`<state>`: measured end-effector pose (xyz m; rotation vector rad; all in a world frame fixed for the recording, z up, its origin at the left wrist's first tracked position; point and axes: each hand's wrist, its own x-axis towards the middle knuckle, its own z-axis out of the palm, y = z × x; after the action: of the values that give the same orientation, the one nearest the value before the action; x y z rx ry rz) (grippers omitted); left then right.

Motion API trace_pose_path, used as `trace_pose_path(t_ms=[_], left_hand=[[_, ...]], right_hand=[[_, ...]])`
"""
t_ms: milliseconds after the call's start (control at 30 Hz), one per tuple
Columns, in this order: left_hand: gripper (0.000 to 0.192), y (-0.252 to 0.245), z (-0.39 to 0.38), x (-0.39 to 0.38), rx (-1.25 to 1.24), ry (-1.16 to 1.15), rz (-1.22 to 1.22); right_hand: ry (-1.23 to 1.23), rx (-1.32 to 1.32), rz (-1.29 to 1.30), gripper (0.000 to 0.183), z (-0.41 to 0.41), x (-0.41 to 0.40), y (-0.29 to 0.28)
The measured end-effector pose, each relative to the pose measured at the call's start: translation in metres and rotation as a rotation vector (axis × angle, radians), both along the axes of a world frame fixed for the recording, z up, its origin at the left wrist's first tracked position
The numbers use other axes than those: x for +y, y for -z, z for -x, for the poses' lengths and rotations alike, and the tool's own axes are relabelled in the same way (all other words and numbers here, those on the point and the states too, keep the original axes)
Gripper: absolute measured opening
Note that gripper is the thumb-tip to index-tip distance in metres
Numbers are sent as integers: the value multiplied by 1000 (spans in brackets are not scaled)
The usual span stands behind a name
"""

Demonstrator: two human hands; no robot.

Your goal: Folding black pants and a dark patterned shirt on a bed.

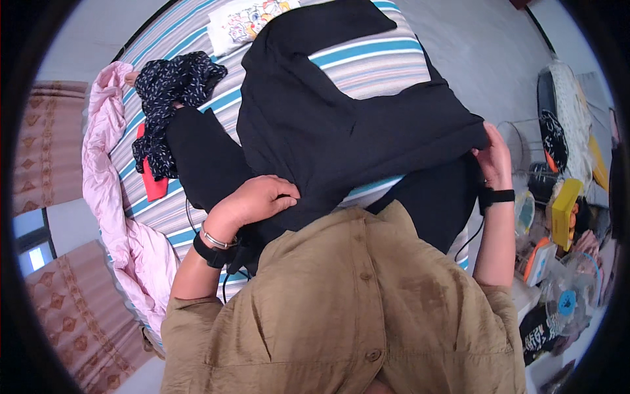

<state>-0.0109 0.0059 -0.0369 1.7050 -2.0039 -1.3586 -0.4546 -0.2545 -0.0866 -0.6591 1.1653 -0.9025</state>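
A pair of black trousers [315,123] lies spread before me on a striped bed sheet [374,54], one leg curving away to the top and the other reaching right. My left hand [266,199] rests at the near left edge of the trousers, thumb and fingers pinching the cloth. At the far end of the right-hand leg, my right hand [494,155] grips the hem, its fingertips partly hidden by fabric. My own black-clad legs [433,207] show on both sides beneath the garment.
A dark patterned garment [172,88] lies left, over a red item [155,182]. Along the left bed edge runs a pink quilt [106,157]. A white printed cloth [246,24] is at the top. Off the bed at right stand a fan [568,300], a yellow box [566,212] and piled clothes.
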Motion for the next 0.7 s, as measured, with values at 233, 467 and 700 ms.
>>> trace_pose_path(t_ms=[233,467,700], left_hand=[[24,22,34,-24,-251,-24,177],[70,61,66,-59,-249,4,309],[78,97,60,-64,-323,-146,155]], right_hand=[[-248,453,176,17,-2,35,-9],[-756,652,719,42,-92,86,-3],[-1155,1049,981,57,-136,117,38]])
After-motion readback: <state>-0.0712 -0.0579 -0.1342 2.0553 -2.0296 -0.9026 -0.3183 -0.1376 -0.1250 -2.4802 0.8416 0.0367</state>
